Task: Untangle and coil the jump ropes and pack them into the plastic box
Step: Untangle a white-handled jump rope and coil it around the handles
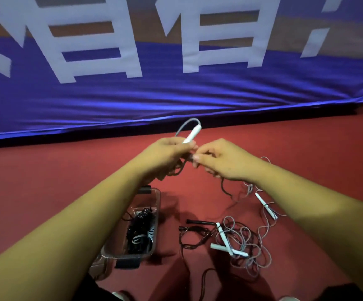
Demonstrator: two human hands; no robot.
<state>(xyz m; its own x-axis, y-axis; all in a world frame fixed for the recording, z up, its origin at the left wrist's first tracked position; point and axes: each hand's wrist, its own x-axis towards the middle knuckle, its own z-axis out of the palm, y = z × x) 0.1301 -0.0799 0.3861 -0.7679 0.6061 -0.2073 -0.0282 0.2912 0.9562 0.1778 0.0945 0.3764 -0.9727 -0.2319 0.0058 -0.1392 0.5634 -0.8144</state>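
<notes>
Two grips meet in mid-air over the red floor, their fingertips almost touching. Your left grip is curled round the lower end of a white handle, which sticks up and away from you; a grey cord arches out of the handle's top and bends back down behind your fingers. Your right grip is closed too, with thumb and forefinger pinching a dark cord just beside the handle's base. That cord sags between your wrists and trails down to the floor under your right hand.

Below your left forearm sits the clear plastic box, lying on the floor with a coiled black rope already inside it. Just right of the box lies a loose black rope with its thin black handles, not coiled. Touching it on the right is a grey rope tangle with white handles lying across it, and one more white handle pair lies farther out, under your right forearm. Beyond your hands, a blue banner with large white characters runs along the edge of the floor.
</notes>
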